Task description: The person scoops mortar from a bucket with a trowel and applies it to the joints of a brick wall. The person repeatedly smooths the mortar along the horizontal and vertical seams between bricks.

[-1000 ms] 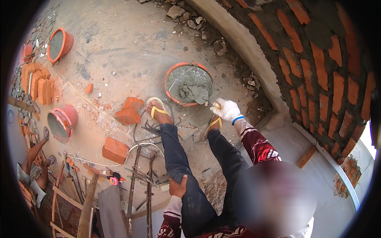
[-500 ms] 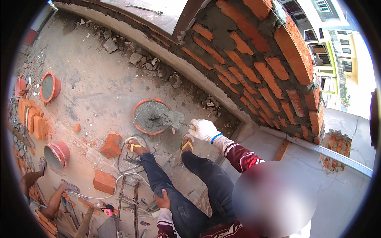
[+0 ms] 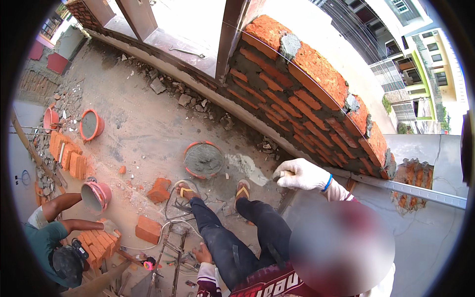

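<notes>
My right hand [image 3: 303,174], in a white glove with a blue wristband, is shut on the handle of a trowel [image 3: 246,168] whose blade carries grey mortar. It hovers beside the lower courses of the red brick wall [image 3: 316,84], up and to the right of the round orange pan of mortar [image 3: 188,154] on the ground. My left hand [image 3: 202,254] is bare and low in view, gripping the metal ladder frame [image 3: 174,247] next to my left leg. Both my feet in yellow sandals stand below the pan.
A co-worker in a teal shirt [image 3: 42,237] crouches at lower left, with a pink bucket [image 3: 101,190] and a stack of bricks [image 3: 96,242]. Loose bricks [image 3: 159,189], more buckets [image 3: 91,123], a brick pile [image 3: 67,158] and rubble lie on the ground. A metal straightedge [image 3: 420,190] lies at right.
My right hand has lifted the loaded trowel out of the mortar pan and moved it right, toward the wall. The view has swung upward, showing the wall's top.
</notes>
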The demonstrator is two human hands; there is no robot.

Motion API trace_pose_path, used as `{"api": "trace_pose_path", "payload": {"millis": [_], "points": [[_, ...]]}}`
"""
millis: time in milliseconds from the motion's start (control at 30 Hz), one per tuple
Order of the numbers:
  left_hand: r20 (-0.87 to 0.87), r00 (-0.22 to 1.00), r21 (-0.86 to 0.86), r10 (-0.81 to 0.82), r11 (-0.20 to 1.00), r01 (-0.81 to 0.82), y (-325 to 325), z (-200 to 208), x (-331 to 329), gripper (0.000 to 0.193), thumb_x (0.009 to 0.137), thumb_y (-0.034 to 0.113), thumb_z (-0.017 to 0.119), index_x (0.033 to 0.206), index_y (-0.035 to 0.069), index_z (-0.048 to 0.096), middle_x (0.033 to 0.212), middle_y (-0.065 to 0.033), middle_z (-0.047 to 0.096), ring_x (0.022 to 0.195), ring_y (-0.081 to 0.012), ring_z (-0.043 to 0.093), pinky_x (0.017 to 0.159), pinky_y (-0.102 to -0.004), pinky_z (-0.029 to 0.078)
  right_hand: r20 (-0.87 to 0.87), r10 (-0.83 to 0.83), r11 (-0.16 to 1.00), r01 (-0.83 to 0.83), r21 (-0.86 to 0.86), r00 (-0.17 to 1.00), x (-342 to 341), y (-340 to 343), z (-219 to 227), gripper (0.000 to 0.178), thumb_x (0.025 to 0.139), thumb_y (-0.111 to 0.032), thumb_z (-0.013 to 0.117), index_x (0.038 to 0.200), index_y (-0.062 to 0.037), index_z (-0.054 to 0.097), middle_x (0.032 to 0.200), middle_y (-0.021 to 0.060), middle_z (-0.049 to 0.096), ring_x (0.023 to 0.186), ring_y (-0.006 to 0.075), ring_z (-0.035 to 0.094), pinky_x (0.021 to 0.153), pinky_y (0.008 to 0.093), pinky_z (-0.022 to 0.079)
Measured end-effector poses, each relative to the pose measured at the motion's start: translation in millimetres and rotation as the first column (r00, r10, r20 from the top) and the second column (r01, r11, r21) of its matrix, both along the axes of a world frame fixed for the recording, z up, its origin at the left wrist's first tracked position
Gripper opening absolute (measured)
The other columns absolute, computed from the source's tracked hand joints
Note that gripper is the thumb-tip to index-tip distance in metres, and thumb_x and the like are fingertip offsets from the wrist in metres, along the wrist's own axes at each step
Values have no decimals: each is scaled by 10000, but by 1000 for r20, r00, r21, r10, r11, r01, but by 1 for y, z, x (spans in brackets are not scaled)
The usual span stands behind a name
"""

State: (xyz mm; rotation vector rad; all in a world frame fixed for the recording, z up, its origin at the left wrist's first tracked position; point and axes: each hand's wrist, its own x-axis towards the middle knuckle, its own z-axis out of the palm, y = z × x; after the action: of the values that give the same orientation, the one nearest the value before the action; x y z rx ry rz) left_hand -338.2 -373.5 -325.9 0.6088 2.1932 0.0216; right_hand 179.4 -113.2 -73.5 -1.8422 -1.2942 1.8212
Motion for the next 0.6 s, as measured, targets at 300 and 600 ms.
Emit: {"api": "trace_pose_path", "payload": {"millis": [300,600], "points": [[-18,999,148,-26,989,29,-2,84,-8,770,978,508,611,1410,-98,416,1248,-347,617,1154,-428,631,979,-446,475,388,-322,913,176,368,863,67,-20,97,353,909,-255,657,1141,0,736,809,108,704,713,194,663,667,365,521],[37,999,253,-5,968,-4,-20,105,-36,683,986,497,614,1341,-67,466,1143,-286,644,967,-360,668,854,-436,515,730,-267,909,-88,408,629,85,13,-9,350,880,-379,688,1011,-55,711,963,211,734,977,399,700,856,492,547]]}}
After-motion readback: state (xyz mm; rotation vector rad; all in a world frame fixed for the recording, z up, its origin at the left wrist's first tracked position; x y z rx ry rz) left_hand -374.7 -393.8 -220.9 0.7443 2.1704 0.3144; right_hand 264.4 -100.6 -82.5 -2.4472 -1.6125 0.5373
